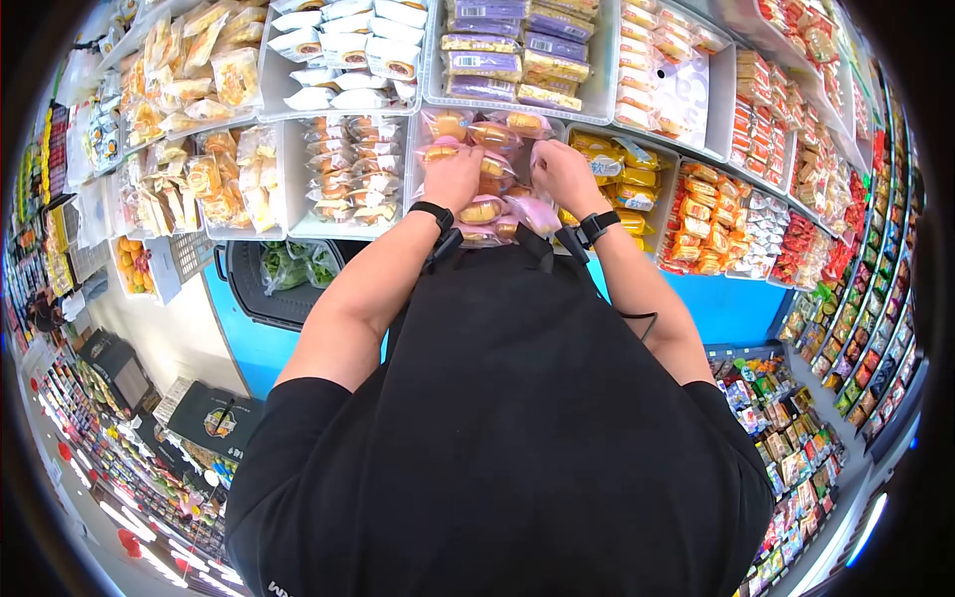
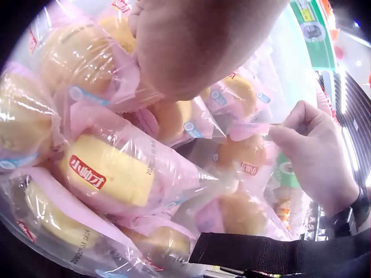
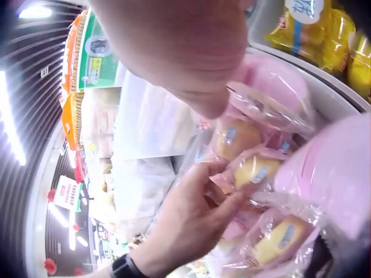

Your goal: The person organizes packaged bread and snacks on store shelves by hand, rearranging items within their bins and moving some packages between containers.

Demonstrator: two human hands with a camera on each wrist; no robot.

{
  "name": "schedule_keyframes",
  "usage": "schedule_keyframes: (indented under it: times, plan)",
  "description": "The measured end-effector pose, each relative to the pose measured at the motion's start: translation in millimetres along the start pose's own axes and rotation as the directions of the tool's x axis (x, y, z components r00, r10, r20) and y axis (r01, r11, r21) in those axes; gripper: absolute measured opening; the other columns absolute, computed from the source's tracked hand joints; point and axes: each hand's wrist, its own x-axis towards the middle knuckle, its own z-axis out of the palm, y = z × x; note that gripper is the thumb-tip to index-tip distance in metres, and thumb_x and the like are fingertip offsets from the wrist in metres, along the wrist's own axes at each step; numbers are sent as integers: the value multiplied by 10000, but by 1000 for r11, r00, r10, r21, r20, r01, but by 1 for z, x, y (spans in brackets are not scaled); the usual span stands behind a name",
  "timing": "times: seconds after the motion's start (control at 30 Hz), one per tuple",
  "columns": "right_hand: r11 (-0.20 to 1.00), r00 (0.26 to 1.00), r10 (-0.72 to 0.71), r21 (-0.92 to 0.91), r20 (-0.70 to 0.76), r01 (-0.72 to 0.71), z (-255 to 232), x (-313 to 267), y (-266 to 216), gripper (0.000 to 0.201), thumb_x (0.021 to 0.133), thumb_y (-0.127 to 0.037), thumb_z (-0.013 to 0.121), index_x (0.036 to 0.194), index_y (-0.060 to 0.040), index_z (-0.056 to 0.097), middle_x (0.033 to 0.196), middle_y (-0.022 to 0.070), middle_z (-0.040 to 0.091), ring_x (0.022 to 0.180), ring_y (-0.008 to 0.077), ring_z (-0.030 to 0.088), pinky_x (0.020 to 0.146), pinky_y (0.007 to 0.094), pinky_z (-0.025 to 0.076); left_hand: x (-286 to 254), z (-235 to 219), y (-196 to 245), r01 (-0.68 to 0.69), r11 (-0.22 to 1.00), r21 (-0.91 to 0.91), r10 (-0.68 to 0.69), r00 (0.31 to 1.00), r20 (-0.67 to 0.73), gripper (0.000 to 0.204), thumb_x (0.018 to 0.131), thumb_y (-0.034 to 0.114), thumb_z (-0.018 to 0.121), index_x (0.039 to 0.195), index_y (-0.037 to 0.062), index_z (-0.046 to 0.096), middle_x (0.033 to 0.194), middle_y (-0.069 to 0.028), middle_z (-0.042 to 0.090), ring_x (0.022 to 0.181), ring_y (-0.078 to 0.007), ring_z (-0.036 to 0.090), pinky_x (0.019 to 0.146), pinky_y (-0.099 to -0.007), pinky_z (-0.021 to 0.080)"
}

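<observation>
A bin [image 1: 413, 164] holds several buns in clear-and-pink wrappers, and both hands are over it. My left hand [image 1: 455, 179] is at the bin's left side; in the right wrist view its thumb and fingers grip a wrapped bun [image 3: 255, 169]. On the right side is my right hand [image 1: 564, 177]. Seen from the left wrist, its thumb and bent fingers pinch the pink edge of another bun's wrapper [image 2: 255, 128]. A wrapped bun with a red label [image 2: 107, 171] lies nearer the left wrist camera. Part of the left hand [image 2: 197, 46] covers the buns behind it.
Yellow packets [image 1: 632, 184] fill the bin to the right, and small wrapped cakes [image 1: 353, 164] the one to the left. Behind stand bins of purple packs [image 1: 487, 62] and white packs [image 1: 348, 45]. A dark basket [image 1: 254, 289] with bagged greens is at lower left.
</observation>
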Motion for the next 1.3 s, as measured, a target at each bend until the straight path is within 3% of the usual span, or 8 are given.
schedule_keyframes:
  times: [0.23, 0.33, 0.4, 0.6, 0.83, 1.07, 1.23, 1.3]
  plan:
    - [987, 950, -159, 52, 269, 150, 16, -1, 5, 110, 903, -37, 646, 991, -52, 582, 937, 187, 678, 966, 438, 677, 841, 542, 554, 0, 4, -2, -4, 1000, -6, 4, 1000, -18, 272, 1004, 144, 585, 1267, 95, 633, 1097, -131, 757, 967, -340, 780, 771, -502, 613]
    - [989, 957, -10, 141, 289, -32, 24, 3, -7, 197, 906, -40, 684, 1088, -60, 611, 958, 187, 697, 1034, 424, 695, 863, 539, 562, 1, 7, -4, 5, 1000, 2, -4, 1000, -15, 336, 990, 169, 632, 1319, 100, 635, 1110, -130, 753, 968, -343, 774, 771, -498, 615]
    - [928, 914, 344, 70, 217, -366, 34, 8, -7, 378, 875, -52, 768, 1215, -35, 603, 1129, 232, 694, 1110, 446, 700, 926, 529, 578, 0, 6, -3, 8, 1000, 1, -8, 1000, -19, 341, 989, 168, 632, 1323, 101, 637, 1117, -131, 754, 972, -342, 774, 777, -496, 616]
    - [961, 968, 252, -122, 5, -250, 60, -12, 6, 672, 830, -75, 838, 1376, 36, 463, 1468, 371, 500, 1085, 523, 710, 937, 533, 627, -3, 2, 0, 5, 1000, 0, -5, 999, -40, 225, 1021, 128, 534, 1215, 95, 643, 1087, -127, 760, 962, -322, 787, 771, -489, 612]
    - [882, 863, 455, -241, 219, -405, 71, -7, 8, 588, 875, -210, 810, 1309, 4, 476, 1222, 333, 692, 1068, 503, 733, 869, 556, 630, -2, 2, 0, 18, 1000, -5, -18, 1000, -10, 264, 1009, 127, 564, 1262, 96, 634, 1107, -134, 754, 975, -331, 781, 781, -487, 616]
    - [923, 961, 245, -335, 127, -191, 60, -9, 4, 286, 925, -176, 721, 1148, -43, 602, 1081, 205, 735, 996, 413, 754, 831, 542, 620, -4, -1, -1, 13, 999, -31, -13, 1000, -7, 312, 995, 125, 588, 1303, 98, 638, 1124, -132, 750, 981, -337, 774, 795, -485, 613]
    - [851, 935, -180, -429, 305, 304, 44, -11, -8, 264, 901, -168, 748, 1122, -67, 643, 1093, 132, 694, 1098, 369, 687, 968, 464, 587, 0, 2, -1, 16, 1000, -20, -16, 1000, 16, 291, 1005, 122, 575, 1283, 101, 655, 1123, -129, 753, 988, -328, 775, 801, -478, 615]
    - [892, 963, -134, -394, 233, 220, 50, -12, -12, 311, 885, -163, 771, 1141, -55, 633, 1134, 157, 688, 1128, 387, 684, 957, 475, 595, 2, 0, -1, 0, 1000, -12, 0, 1000, 16, 282, 1008, 122, 572, 1274, 100, 662, 1120, -127, 755, 995, -322, 776, 801, -473, 615]
